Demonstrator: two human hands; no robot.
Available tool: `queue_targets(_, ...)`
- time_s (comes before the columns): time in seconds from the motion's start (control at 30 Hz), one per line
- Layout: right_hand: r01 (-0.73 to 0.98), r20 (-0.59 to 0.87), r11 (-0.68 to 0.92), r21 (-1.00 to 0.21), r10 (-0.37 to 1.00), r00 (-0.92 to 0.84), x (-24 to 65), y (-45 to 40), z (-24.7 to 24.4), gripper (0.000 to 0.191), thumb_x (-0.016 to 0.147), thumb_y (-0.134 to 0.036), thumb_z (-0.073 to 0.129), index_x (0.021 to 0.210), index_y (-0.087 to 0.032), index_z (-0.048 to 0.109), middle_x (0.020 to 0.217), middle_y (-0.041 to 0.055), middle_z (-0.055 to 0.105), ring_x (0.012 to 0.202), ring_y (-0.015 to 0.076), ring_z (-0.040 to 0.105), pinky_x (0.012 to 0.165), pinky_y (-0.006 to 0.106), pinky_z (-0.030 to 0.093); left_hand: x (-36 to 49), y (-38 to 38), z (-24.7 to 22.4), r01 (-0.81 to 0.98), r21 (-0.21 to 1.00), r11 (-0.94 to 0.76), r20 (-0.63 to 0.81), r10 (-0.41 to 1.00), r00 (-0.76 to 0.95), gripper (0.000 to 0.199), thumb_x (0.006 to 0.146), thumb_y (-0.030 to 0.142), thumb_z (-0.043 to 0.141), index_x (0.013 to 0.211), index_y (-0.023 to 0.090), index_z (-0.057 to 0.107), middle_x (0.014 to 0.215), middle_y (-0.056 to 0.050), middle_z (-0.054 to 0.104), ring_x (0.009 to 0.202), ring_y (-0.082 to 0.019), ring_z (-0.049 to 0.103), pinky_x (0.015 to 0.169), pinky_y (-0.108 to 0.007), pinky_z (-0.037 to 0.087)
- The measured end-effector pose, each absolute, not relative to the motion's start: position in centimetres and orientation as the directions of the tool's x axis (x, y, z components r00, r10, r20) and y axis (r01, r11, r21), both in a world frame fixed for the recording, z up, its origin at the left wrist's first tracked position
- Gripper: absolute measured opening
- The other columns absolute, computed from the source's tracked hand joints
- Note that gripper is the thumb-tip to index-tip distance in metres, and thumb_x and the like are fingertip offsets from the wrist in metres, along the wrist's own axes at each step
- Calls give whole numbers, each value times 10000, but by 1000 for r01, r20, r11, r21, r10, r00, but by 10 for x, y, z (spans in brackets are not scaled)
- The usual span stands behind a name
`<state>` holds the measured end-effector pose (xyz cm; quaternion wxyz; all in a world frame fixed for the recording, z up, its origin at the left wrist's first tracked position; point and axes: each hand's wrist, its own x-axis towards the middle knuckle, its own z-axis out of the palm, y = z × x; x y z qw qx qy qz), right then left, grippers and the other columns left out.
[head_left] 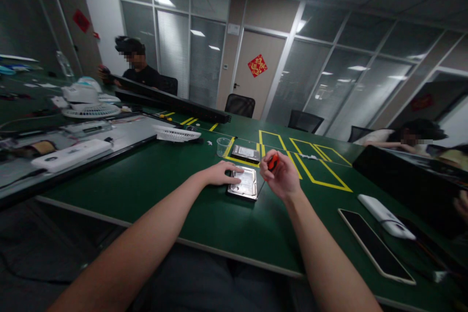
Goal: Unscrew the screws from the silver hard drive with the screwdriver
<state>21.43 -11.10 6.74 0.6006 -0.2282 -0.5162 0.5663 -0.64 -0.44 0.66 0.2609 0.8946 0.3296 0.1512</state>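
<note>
Left fingers (233, 167) on hard drive (249, 185)

we reach in from either side of the lower edge, skin bare. our left forearm (157, 226) slants up to the right, its wrist (202, 180) low, the left hand (220, 173) palm down with fingers (234, 168) extended and a little parted. our right forearm (325, 248) slants up to the left, its right hand (281, 174) raised, fingers curled inward.
</note>
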Motion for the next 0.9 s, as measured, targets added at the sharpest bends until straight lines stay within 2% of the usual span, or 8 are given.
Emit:
queue_targets(0.63,-453,390,280,-846,906,-167,213,-109,67,247,924,-359,481,783,-200,608,615,1,555,444,91,367,455,227,292,-7,-3,6,511,577,-637,89,671,736,674,840,670,657,1429,351,573,1544,-97,467,1446,-339,383,1195,-473,271)
queue_targets(0.9,-458,402,294,-839,902,-157,212,-109,67,216,921,-326,510,772,-198,600,614,-8,558,438,92,388,448,232,289,-5,-3,5,513,557,-653,104,668,737,644,859,633,656,1422,328,586,1519,-89,496,1436,-336,391,1200,-448,268)
